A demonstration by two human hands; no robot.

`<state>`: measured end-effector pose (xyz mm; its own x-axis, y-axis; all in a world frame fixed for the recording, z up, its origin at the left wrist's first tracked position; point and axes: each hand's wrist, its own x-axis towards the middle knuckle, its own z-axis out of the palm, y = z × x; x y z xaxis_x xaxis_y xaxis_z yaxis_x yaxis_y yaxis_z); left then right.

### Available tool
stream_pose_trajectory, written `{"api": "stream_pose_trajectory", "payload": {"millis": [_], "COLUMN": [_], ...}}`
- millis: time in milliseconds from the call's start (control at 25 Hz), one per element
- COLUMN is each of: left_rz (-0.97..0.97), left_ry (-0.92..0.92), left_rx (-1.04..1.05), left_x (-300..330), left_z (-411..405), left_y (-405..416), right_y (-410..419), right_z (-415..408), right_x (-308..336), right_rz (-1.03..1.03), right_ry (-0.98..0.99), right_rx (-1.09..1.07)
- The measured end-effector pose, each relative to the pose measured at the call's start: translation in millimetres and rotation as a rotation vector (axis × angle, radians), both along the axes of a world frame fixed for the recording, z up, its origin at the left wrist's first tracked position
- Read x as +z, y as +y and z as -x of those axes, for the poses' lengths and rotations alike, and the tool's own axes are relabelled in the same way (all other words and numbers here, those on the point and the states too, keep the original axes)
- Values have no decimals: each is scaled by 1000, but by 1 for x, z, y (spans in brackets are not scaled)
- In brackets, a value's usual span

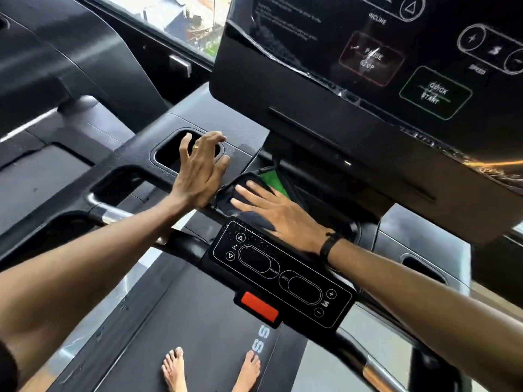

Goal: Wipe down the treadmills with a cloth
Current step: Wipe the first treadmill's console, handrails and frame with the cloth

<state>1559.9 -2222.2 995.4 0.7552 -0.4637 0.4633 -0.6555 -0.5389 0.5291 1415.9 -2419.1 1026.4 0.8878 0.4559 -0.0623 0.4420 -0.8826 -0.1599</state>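
Head view: past the droplet-speckled control panel (pixel 283 274), the right hand (pixel 278 215), fingers straight and spread, presses a dark cloth (pixel 240 190) onto the treadmill console (pixel 135 162), mid-wipe, while the left hand (pixel 202 168), fingers spread, braces beside the cup recess (pixel 169 154); the panel probably comes next.

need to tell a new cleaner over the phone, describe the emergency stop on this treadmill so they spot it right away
Start at the big tilted console screen and drop down to the small control panel mounted on the handlebar, just below the right hand pressing the cloth. The stop button juts from that panel's near edge. It is the only solid red block; its neighbours are thin white outlines on black.
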Motion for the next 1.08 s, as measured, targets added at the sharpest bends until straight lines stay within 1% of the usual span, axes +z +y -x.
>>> {"api": "stream_pose_trajectory", "payload": {"millis": [160, 280, 360, 440, 520, 640, 720, 760, 840, 920, 1000, 1040, 1080], "left_rz": [-162, -183, -178, -151, -143, -154, -171, -177, -192, -214, -238, -248, -257], "left_ry": [-94, -90, -107, -81, -68, -64, -66, -61, -52, -62, -74, -80, -83], "left_rx": [-76, -97, -105, -111, -113, -109, -95, -89, -78, -77, -77, -83, -93], "left_x": [-2, -2, -1, 1, 2, 3, 4, 4, 5, 5, 4, 4, 4], "left_z": [4, 4, 5, 3, 3, 4, 5, 5, 7, 7, 6, 6, 7], "left_y": [-2, -4, -5, -5, -6, -4, -2, -2, -1, 0, 1, 1, 1], "right_y": [-88, -119, -112, -97, -83, -54, -33, -22, -6, 0, -2, -6, -10], "right_z": [98, 153, 144, 107, 65, 15, -7, -12, -5, 26, 67, 89, 109], "right_x": [-1, 8, 6, 2, -3, -6, -5, 4, 27, 48, 63, 69, 78], "right_rz": [35, 54, 83, 121, 178, 124, -35, -193, -616, -917, -1141, -1273, -1351], "right_ry": [8, 13, 11, 4, -18, -13, 68, 123, 241, 311, 346, 336, 297], "right_rx": [-271, -342, -375, -432, -400, -329, -376, -429, -601, -750, -914, -995, -1075]}}
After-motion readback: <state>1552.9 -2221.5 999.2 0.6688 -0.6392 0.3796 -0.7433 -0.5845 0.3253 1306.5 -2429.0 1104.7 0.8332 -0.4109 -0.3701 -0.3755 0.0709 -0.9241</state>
